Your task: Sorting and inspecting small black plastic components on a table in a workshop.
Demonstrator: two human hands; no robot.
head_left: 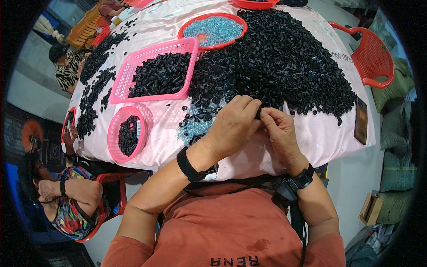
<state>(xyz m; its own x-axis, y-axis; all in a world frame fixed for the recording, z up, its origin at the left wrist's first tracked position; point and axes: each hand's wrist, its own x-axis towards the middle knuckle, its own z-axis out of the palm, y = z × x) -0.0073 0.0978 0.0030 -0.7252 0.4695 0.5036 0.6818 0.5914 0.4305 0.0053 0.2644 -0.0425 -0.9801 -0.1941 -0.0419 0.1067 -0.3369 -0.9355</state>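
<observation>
Fingers (254, 108) of both hands are meeting at the near edge of the big heap of small black pieces (284, 62), and we are seeing them pinched together on one small black piece (258, 114) held between the two hands. The left hand (231, 127) is curling over from the left, the right hand (279, 133) is closing in from the right, and the fingertips are touching. Both wrists are wearing black straps.

Just left of the hands, we are noticing a scatter of small blue pieces (195, 124) lying on the pink cloth of the counter (324, 133). Farther left a round pink basket (126, 133) is holding some black pieces. Beyond it a rectangular pink basket (155, 71) is holding many more. Behind that a round red basket (213, 30) is carrying blue pieces. A dark phone (360, 120) is lying at the counter's right edge, and a red chair (371, 55) is standing beyond it. Another person (66, 200) is sitting at the left.
</observation>
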